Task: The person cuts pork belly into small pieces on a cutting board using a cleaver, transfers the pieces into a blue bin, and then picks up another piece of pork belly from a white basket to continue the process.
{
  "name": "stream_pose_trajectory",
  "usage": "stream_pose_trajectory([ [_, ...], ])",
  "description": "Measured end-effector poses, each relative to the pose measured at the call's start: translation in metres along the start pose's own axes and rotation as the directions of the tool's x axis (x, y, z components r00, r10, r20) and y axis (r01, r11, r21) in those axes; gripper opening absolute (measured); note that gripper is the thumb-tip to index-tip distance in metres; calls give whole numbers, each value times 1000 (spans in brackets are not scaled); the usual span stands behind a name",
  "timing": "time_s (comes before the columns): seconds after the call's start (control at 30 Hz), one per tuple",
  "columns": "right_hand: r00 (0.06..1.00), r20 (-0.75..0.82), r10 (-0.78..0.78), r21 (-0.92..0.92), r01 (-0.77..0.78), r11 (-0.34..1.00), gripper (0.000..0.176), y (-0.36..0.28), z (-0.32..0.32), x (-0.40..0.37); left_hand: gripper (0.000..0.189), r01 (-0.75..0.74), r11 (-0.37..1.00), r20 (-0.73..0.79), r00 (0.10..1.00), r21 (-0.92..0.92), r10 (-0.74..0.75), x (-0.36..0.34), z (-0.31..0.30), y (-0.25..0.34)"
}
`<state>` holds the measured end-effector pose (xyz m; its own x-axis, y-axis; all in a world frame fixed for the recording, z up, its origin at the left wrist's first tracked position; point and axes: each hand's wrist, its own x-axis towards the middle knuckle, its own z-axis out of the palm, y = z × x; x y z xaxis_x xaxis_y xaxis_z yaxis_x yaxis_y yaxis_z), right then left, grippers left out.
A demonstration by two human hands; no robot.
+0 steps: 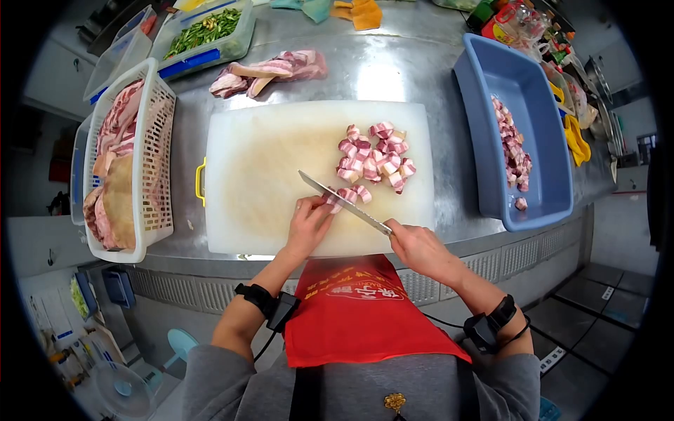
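Observation:
My right hand [419, 248] is closed round the handle of a kitchen knife [351, 208], whose long blade slants up and left over the white cutting board [246, 175]. Close beside the blade, my left hand [309, 226] has bent fingertips on a piece of pork belly [333, 199], partly hidden by the blade and fingers. A few cut pieces [360, 193] lie just past the blade. Farther up on the board's right side is a pile of pork belly cubes [379, 160].
A white basket [153, 231] of large pork slabs stands left. Behind the board lie uncut pork strips [270, 71] and a tub of chopped greens [203, 35]. On the right, a blue basin [547, 168] holds pork cubes. The board has a yellow handle [201, 182].

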<state>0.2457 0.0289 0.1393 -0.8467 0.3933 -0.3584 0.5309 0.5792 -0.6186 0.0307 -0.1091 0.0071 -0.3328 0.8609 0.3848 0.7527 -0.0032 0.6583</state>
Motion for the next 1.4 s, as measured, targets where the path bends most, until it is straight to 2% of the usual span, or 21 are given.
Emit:
stream_pose_trajectory([
  [0.13, 1000, 25, 15, 17, -16, 1000, 14, -6, 3, 16, 21, -23, 999, -32, 999, -23, 22, 4, 2, -2],
  [0.23, 991, -77, -113, 7, 114, 993, 16, 1, 32, 51, 22, -16, 1000, -10, 1000, -17, 16, 2, 5, -3],
  [0.33, 987, -141, -80, 1, 81, 997, 16, -10, 45, 68, 23, -22, 1000, 15, 1000, 0, 22, 2, 4, -5],
  [0.43, 984, -145, -108, 40, 115, 993, 18, 3, 40, 61, 24, -58, 998, 41, 998, 30, 57, 5, 2, -5],
  [0.5, 989, -135, -52, -28, 49, 998, 21, 8, 27, 46, 24, -72, 995, 61, 996, 66, 68, 10, -2, -5],
  [0.53, 991, -131, -21, -61, 13, 998, 22, 10, 20, 38, 24, -17, 1000, 62, 998, 24, 15, 11, -1, -6],
  [0.63, 962, -267, -48, 4, 51, 999, 23, 13, 3, 23, 24, 139, 985, 70, 989, -100, -133, 23, 5, -3],
  [0.7, 915, -400, -48, 136, 111, 984, 22, 15, -7, 18, 24, 248, 954, 65, 968, -166, -241, 36, 9, 3],
  [0.73, 885, -465, -40, 196, 146, 970, 21, 18, -12, 14, 24, 254, 953, 67, 967, -166, -246, 43, 11, 4],
  [0.8, 880, -438, 182, 454, 42, 890, 21, 32, -11, 7, 24, 265, 949, 73, 964, -169, -256, 58, 18, 5],
  [0.83, 869, -405, 286, 572, -3, 820, 21, 36, -10, 2, 26, 264, 936, 82, 964, -232, -251, 61, 24, 2],
  [0.87, 856, -319, 407, 756, -30, 654, 18, 38, -12, -5, 29, 259, 920, 85, 966, -295, -244, 66, 32, -3],
  [0.9, 831, -290, 474, 822, -37, 568, 17, 44, -9, -13, 32, 256, 898, 94, 967, -359, -238, 69, 38, -4],
  [0.97, 778, -211, 592, 923, -40, 382, 16, 70, 0, -32, 43, 224, 923, 83, 975, -312, -208, 71, 34, 2],
  [1.07, 751, -57, 658, 978, -91, 190, 16, 109, 21, -51, 63, 233, 930, 119, 971, -283, -207, 67, 36, 2],
  [1.1, 742, -32, 669, 979, -110, 169, 16, 112, 30, -54, 70, 246, 928, 139, 967, -280, -214, 68, 37, 1],
  [1.2, 739, 54, 672, 985, -151, 87, 18, 120, 54, -58, 81, 137, 990, 67, 989, -43, -134, 75, 44, 13],
  [1.3, 752, 110, 650, 992, -122, -28, 19, 116, 72, -52, 88, 119, 993, 144, 983, -28, -113, 80, 48, 7],
  [1.4, 775, 170, 609, 978, -209, -6, 19, 97, 76, -40, 84, 149, 974, 134, 983, -171, -127, 77, 58, 5],
])
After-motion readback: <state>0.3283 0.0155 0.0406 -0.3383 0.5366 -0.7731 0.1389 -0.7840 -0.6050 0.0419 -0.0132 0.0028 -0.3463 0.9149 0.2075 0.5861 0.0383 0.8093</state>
